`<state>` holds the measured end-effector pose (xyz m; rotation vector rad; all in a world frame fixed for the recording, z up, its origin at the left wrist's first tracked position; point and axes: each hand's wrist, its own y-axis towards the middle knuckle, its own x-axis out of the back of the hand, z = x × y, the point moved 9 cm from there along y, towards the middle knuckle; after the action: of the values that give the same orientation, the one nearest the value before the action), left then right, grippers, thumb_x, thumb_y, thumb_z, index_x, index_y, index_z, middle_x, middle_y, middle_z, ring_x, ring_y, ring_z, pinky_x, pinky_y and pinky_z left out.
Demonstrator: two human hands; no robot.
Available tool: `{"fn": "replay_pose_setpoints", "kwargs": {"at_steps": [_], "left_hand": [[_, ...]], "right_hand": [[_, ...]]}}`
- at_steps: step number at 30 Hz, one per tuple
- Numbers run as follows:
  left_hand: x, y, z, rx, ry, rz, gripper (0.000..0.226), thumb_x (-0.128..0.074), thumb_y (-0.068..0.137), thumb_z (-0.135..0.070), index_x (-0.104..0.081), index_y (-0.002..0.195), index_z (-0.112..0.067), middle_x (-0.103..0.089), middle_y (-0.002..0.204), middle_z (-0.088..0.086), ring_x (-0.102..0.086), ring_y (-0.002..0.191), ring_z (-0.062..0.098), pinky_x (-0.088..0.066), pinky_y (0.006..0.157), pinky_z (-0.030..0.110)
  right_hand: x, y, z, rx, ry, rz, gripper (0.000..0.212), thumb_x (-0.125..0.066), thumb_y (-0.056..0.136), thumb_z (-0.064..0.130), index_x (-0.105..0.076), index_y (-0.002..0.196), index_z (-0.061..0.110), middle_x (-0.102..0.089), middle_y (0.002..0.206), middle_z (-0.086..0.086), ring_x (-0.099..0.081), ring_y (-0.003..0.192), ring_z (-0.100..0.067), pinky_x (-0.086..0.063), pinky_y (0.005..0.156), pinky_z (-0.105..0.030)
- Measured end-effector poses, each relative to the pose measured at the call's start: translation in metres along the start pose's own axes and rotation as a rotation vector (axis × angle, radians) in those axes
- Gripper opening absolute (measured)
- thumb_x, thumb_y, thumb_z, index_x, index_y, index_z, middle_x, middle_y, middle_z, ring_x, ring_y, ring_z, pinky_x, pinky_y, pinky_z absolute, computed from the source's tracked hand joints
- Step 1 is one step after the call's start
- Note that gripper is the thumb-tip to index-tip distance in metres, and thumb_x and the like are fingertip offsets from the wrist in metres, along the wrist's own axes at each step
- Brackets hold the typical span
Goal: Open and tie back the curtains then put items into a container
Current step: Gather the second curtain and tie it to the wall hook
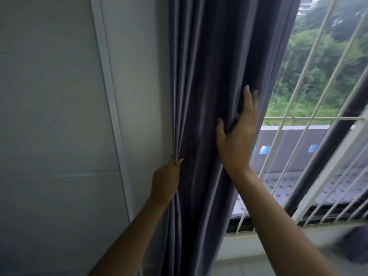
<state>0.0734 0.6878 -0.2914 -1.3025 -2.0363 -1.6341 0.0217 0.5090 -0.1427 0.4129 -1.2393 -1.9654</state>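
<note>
A dark grey curtain (pixel 209 76) hangs bunched in folds against the left side of the window. My left hand (pixel 166 177) pinches the curtain's left edge next to the wall. My right hand (pixel 237 134) lies flat on the curtain's right side, fingers spread and pointing up, thumb hooked into a fold. No tie-back or container is in view.
A white wall (pixel 59 116) with a vertical white trim strip (pixel 108 96) fills the left. To the right the window shows white security bars (pixel 310 118), with trees and a low building outside. A pale sill (pixel 278 240) runs below, and a dark blurred object (pixel 356 244) sits at its right end.
</note>
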Motion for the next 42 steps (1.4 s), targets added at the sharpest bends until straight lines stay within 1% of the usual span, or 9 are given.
{"fn": "replay_pose_setpoints", "kwargs": {"at_steps": [3,6,10,18,32,35,38,40,42], "left_hand": [[-0.003,-0.001,0.002,0.01,-0.017,0.044,0.053,-0.028,0.098,-0.036,-0.061,0.111,0.003,-0.06,0.052,0.006,-0.053,0.037,0.016,-0.046,0.034,0.022],[-0.004,0.0,0.002,-0.004,-0.011,0.049,0.059,-0.024,0.1,-0.038,-0.065,0.1,0.003,-0.06,0.051,0.006,-0.053,0.037,0.017,-0.046,0.033,0.025],[-0.004,-0.002,0.006,0.034,-0.099,0.005,0.084,-0.009,0.095,-0.059,-0.062,0.105,0.004,-0.064,0.061,0.014,-0.06,0.049,0.027,-0.053,0.046,0.037],[-0.02,-0.003,0.007,0.119,-0.23,0.087,0.09,-0.007,0.086,-0.067,-0.05,0.128,0.001,-0.068,0.079,0.02,-0.064,0.067,0.035,-0.055,0.062,0.044],[-0.02,-0.009,-0.016,-0.031,0.073,0.149,0.073,-0.023,0.096,-0.056,-0.058,0.057,-0.005,-0.053,0.042,0.01,-0.05,0.034,0.025,-0.044,0.032,0.029],[-0.032,-0.006,-0.006,-0.038,0.182,0.152,0.068,-0.021,0.101,-0.042,-0.067,0.068,-0.004,-0.051,0.039,0.006,-0.046,0.03,0.021,-0.041,0.028,0.026],[-0.033,-0.006,-0.005,-0.052,0.209,0.184,0.04,-0.039,0.093,-0.022,-0.074,0.083,-0.007,-0.051,0.038,0.005,-0.044,0.028,0.018,-0.037,0.026,0.021],[-0.032,-0.005,-0.002,-0.045,0.146,0.185,0.022,-0.055,0.088,-0.017,-0.074,0.09,-0.006,-0.052,0.039,0.004,-0.044,0.027,0.017,-0.037,0.026,0.019],[-0.032,-0.005,0.002,-0.058,0.139,0.168,0.025,-0.053,0.085,-0.015,-0.073,0.097,-0.007,-0.054,0.041,0.004,-0.045,0.028,0.016,-0.035,0.028,0.017]], "right_hand": [[-0.032,-0.031,-0.037,-0.169,-0.012,0.216,0.095,-0.052,0.084,-0.007,0.002,0.153,0.029,-0.055,0.135,-0.014,-0.058,0.117,-0.029,-0.051,0.093,-0.038],[-0.063,-0.091,-0.074,-0.294,-0.11,0.504,0.096,-0.048,0.084,-0.002,0.008,0.152,0.035,-0.069,0.099,-0.014,-0.067,0.081,-0.03,-0.053,0.068,-0.037],[-0.091,-0.172,-0.107,-0.369,-0.337,0.852,0.085,-0.044,0.089,0.001,0.008,0.153,0.023,-0.065,0.116,-0.02,-0.065,0.098,-0.036,-0.048,0.082,-0.038],[-0.109,-0.232,-0.095,-0.391,-0.384,0.974,0.061,-0.032,0.103,0.022,0.002,0.154,0.019,-0.061,0.123,-0.011,-0.064,0.101,-0.022,-0.05,0.084,-0.029],[-0.119,-0.246,-0.108,-0.513,-0.46,1.01,0.054,-0.033,0.103,0.028,-0.017,0.151,0.011,-0.06,0.124,-0.014,-0.064,0.097,-0.026,-0.052,0.081,-0.033],[-0.126,-0.264,-0.106,-0.304,-0.595,1.379,0.075,-0.047,0.099,0.012,0.006,0.153,0.007,-0.058,0.124,-0.016,-0.063,0.101,-0.026,-0.053,0.087,-0.034],[-0.108,-0.253,-0.096,-0.263,-0.559,1.759,0.062,-0.053,0.097,0.014,-0.022,0.15,0.005,-0.046,0.14,-0.017,-0.05,0.122,-0.032,-0.042,0.098,-0.034],[-0.1,-0.2,-0.082,-0.137,-0.534,1.657,0.047,-0.052,0.097,0.02,-0.043,0.141,0.007,-0.049,0.14,-0.015,-0.05,0.124,-0.033,-0.04,0.099,-0.035],[-0.082,-0.114,-0.055,-0.054,-0.405,1.205,0.035,-0.052,0.094,0.016,-0.057,0.128,0.009,-0.062,0.125,-0.015,-0.059,0.112,-0.032,-0.044,0.09,-0.029]]}}
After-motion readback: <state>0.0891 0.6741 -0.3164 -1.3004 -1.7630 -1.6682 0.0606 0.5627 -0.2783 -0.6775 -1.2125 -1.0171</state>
